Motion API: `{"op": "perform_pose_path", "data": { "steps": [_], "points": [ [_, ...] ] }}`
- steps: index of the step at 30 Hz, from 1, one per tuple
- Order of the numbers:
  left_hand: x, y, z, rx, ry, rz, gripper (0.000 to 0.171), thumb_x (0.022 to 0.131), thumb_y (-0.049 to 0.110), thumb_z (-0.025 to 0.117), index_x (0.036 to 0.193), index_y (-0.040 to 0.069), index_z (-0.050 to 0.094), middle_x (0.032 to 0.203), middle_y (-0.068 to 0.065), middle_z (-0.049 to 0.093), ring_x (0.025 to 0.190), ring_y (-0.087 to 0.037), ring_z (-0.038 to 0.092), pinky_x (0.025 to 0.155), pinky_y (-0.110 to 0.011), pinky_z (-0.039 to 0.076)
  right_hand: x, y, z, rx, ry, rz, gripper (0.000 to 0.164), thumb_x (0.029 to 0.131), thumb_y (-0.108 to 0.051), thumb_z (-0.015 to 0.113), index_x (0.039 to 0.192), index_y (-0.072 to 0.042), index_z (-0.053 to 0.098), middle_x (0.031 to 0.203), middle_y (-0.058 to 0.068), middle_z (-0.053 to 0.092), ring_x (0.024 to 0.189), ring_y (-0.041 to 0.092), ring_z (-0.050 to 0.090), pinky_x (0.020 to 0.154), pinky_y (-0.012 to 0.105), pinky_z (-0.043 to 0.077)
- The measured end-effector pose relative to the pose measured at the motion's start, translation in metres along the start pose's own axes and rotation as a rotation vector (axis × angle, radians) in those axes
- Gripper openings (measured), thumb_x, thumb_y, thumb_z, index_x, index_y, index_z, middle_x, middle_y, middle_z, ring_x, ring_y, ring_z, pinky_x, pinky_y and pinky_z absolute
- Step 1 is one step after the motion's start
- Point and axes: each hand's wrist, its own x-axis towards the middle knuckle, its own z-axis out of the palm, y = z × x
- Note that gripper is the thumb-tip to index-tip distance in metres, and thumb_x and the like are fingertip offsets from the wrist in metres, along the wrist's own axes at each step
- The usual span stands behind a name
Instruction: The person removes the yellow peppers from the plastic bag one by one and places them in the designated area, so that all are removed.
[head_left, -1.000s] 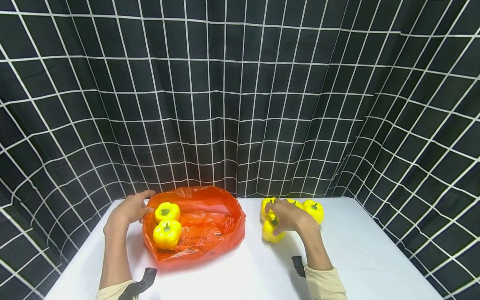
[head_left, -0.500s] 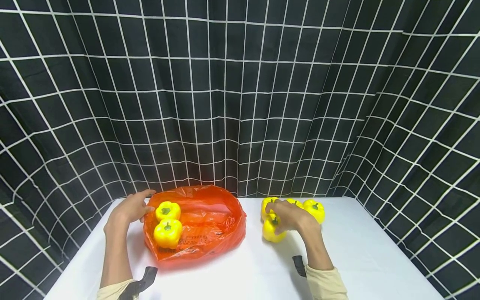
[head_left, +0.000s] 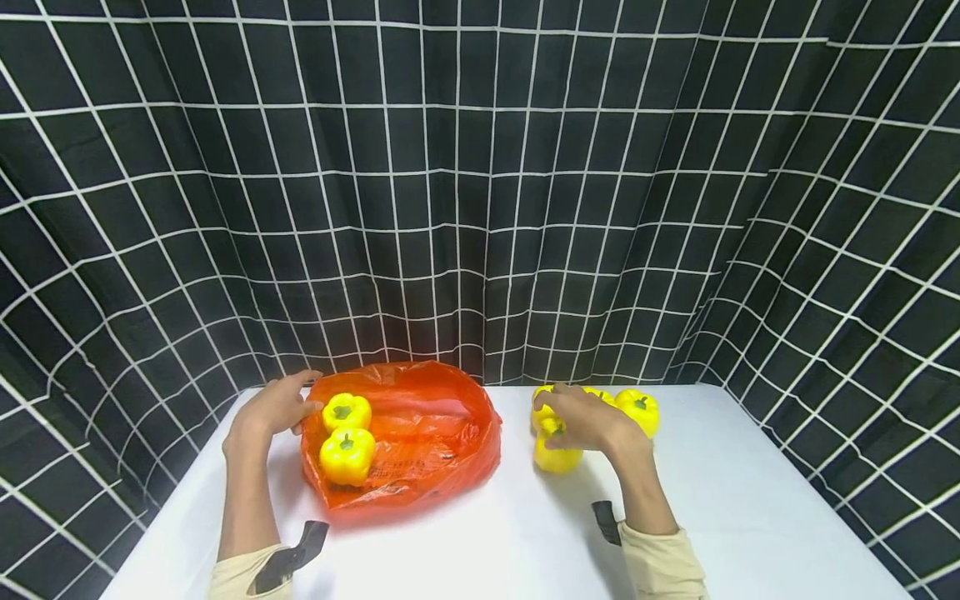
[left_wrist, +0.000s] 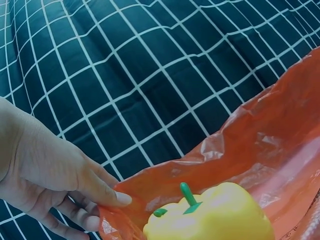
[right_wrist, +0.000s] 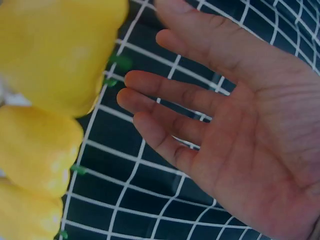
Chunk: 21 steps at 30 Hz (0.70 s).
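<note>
On the left of the table lies an open-mouthed red plastic bag (head_left: 420,454). Two yellow bell peppers with green stems, a rear one (head_left: 347,412) and a front one (head_left: 347,457), sit in its left end. My left hand (head_left: 272,410) pinches the bag's left rim, thumb inside and fingers outside, as the left wrist view shows. My right hand (head_left: 596,421) hovers over a group of several yellow peppers at the right, partly hiding them; its fingers are spread and apart from them in the right wrist view. Nearest below it is the front pepper (head_left: 557,458).
One pepper (head_left: 639,410) of the right group stands at the group's right end. The white table (head_left: 480,558) backs onto a dark curtain (head_left: 480,208) with a white grid, which also runs along both sides. Black straps hang at both wrists.
The head view has shifted slightly, so everything sits a little further right and higher. Both hands keep nearly the same places by the bag and the peppers.
</note>
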Motion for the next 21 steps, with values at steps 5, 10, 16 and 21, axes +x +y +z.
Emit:
{"op": "perform_pose_path", "data": {
  "steps": [5,10,16,21],
  "points": [
    [0.000,0.001,0.000,-0.022,-0.008,-0.016,0.064,0.103,0.023,0.064,0.156,0.001,0.039,0.088,-0.010,0.064,0.064,-0.019,0.061,0.078,-0.043,0.060,0.007,-0.022,-0.004,0.050,0.014,-0.031,0.044,0.087,-0.020,0.085,0.127,-0.018,0.069,0.119,0.005,0.066,0.107,0.023,0.063,0.096,0.046,0.061],
    [-0.003,0.002,0.001,-0.025,-0.013,-0.027,0.065,0.104,0.027,0.063,0.158,0.002,0.038,0.080,-0.008,0.064,0.062,-0.019,0.061,0.085,-0.052,0.059,0.024,-0.055,-0.003,0.084,-0.009,-0.116,0.046,0.091,-0.022,0.081,0.135,-0.015,0.066,0.131,0.007,0.066,0.121,0.029,0.062,0.104,0.049,0.057],
    [-0.005,0.001,0.000,-0.022,-0.004,-0.020,0.063,0.103,0.022,0.065,0.157,0.002,0.040,0.097,-0.015,0.067,0.065,-0.020,0.062,0.079,-0.044,0.062,0.047,-0.104,-0.004,0.050,-0.065,-0.287,0.041,0.096,-0.024,0.077,0.133,-0.017,0.064,0.135,0.006,0.067,0.125,0.026,0.063,0.106,0.042,0.055],
    [-0.003,0.002,0.001,-0.025,-0.001,-0.012,0.062,0.102,0.017,0.065,0.157,0.003,0.041,0.120,-0.026,0.065,0.068,-0.021,0.063,0.075,-0.038,0.062,0.066,-0.144,-0.001,-0.009,-0.107,-0.380,0.046,0.098,-0.028,0.075,0.141,-0.020,0.060,0.139,-0.001,0.067,0.134,0.021,0.060,0.114,0.036,0.051]
  ]
}}
